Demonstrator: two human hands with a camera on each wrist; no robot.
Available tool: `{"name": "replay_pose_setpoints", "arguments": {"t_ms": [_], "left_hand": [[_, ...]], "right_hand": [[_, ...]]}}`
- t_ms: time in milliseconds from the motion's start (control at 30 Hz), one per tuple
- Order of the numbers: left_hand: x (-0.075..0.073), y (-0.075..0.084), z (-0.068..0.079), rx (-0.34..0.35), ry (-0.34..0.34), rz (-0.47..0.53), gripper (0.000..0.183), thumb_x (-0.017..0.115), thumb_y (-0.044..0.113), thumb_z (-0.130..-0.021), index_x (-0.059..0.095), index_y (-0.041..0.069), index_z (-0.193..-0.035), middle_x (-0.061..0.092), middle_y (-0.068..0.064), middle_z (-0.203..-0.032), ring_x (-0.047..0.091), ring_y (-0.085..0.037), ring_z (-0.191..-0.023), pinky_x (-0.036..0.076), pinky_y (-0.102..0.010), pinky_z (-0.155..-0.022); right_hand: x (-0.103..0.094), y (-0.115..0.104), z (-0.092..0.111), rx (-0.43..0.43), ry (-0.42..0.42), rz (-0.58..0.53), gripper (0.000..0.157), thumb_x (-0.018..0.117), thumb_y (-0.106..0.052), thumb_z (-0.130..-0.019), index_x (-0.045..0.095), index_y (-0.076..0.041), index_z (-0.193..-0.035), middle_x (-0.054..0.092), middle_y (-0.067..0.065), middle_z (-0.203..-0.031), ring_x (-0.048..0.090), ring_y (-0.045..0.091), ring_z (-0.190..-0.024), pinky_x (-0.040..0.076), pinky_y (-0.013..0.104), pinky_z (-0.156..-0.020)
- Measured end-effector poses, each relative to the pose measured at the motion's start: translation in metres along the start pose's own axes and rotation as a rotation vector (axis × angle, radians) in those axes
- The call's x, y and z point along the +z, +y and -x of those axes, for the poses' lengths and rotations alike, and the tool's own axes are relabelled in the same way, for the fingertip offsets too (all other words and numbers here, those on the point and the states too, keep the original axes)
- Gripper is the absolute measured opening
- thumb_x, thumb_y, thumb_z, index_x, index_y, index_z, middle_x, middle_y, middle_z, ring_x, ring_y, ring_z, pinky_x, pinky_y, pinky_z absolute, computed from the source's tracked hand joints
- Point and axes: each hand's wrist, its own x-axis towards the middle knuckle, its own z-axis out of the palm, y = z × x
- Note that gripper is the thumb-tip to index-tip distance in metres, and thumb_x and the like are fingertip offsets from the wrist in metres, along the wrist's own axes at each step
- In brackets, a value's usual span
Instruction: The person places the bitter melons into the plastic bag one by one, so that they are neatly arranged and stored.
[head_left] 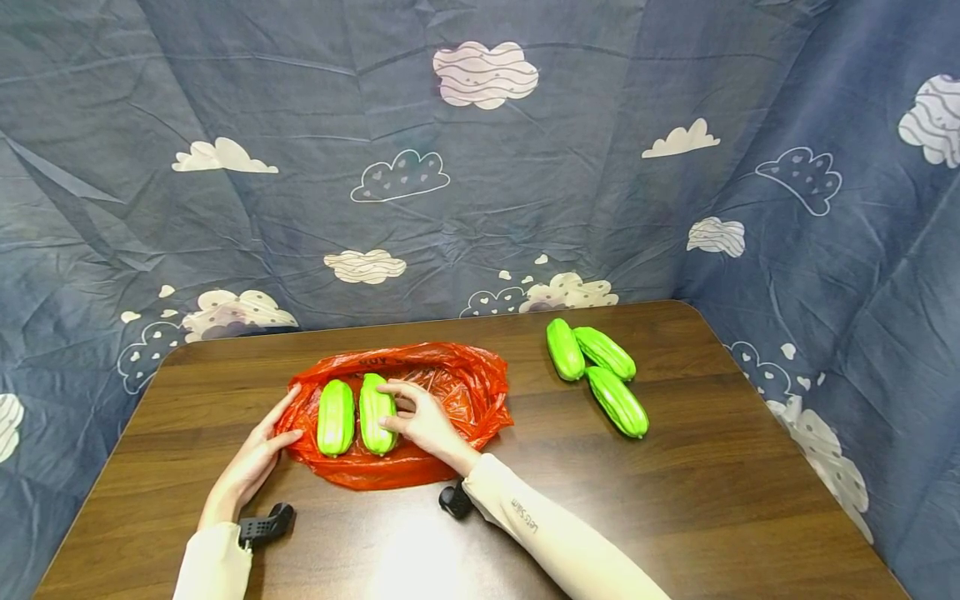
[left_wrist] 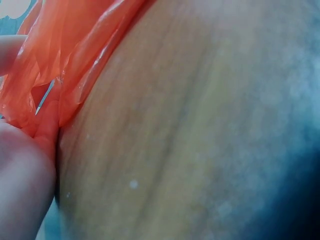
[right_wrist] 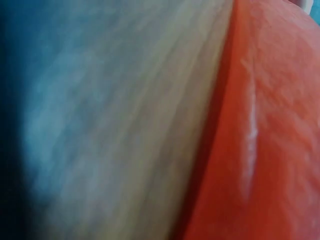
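A person's left hand [head_left: 251,461], thumb and fingers apart, touches the left edge of a crinkled red plastic bag [head_left: 483,364]. Fingers and thumb of the right hand [head_left: 423,421] are clamped on a glossy light-green ribbed oblong vegetable [head_left: 377,414]. It and a matching vegetable [head_left: 336,419] rest side by side, slightly apart, on red film in the bag's left half. Beyond, right of the bag on a brown wood-grain tabletop [head_left: 720,483], three similar vegetables [head_left: 617,402] cluster. Behind hangs blue cloud-printed fabric [head_left: 525,208].
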Motion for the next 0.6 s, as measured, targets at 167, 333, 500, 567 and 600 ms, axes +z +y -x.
{"name": "replay_pose_setpoints", "arguments": {"t_ms": [167, 333, 500, 567, 600], "left_hand": [[0.0, 0.0, 0.0, 0.011, -0.014, 0.009, 0.069, 0.045, 0.001, -0.097, 0.008, 0.01, -0.154, -0.009, -0.02, -0.156, 0.022, 0.006, -0.128, 0.024, -0.01, -0.099], [0.001, 0.0, -0.001, 0.0, -0.007, 0.004, 0.07, 0.046, 0.001, -0.097, 0.008, 0.011, -0.154, -0.009, -0.02, -0.156, 0.017, -0.001, -0.133, 0.024, -0.01, -0.099], [0.002, 0.001, -0.001, -0.007, -0.001, -0.002, 0.07, 0.046, 0.0, -0.097, 0.008, 0.011, -0.154, -0.009, -0.019, -0.157, 0.006, -0.016, -0.14, 0.022, -0.011, -0.101], [0.002, 0.001, 0.0, -0.007, -0.001, -0.009, 0.07, 0.046, 0.001, -0.097, 0.008, 0.011, -0.154, -0.009, -0.018, -0.157, 0.008, -0.012, -0.139, 0.022, -0.011, -0.101], [0.001, 0.0, 0.0, -0.007, -0.001, -0.011, 0.07, 0.046, 0.001, -0.097, 0.008, 0.01, -0.154, -0.009, -0.018, -0.157, 0.01, -0.009, -0.138, 0.022, -0.01, -0.1]], "right_hand": [[0.005, 0.018, -0.009, -0.016, 0.02, 0.063, 0.045, 0.068, 0.008, -0.081, 0.057, 0.008, -0.125, 0.04, 0.029, -0.139, 0.053, 0.04, -0.116, 0.047, 0.039, -0.092], [0.007, 0.018, -0.01, -0.006, -0.018, 0.129, 0.046, 0.068, 0.003, -0.083, 0.057, 0.003, -0.127, 0.038, 0.027, -0.142, 0.053, 0.038, -0.117, 0.046, 0.032, -0.093], [0.008, 0.012, -0.006, 0.011, -0.094, 0.13, 0.053, 0.06, 0.011, -0.08, 0.052, 0.005, -0.131, 0.031, 0.027, -0.145, 0.049, 0.037, -0.121, 0.045, 0.033, -0.095], [0.008, 0.011, -0.006, 0.02, -0.107, 0.148, 0.055, 0.061, 0.012, -0.078, 0.052, 0.004, -0.132, 0.031, 0.025, -0.145, 0.049, 0.035, -0.122, 0.045, 0.032, -0.095], [0.008, 0.011, -0.006, 0.018, -0.108, 0.154, 0.055, 0.062, 0.012, -0.078, 0.053, 0.004, -0.132, 0.032, 0.025, -0.145, 0.049, 0.036, -0.121, 0.045, 0.032, -0.095]]}}
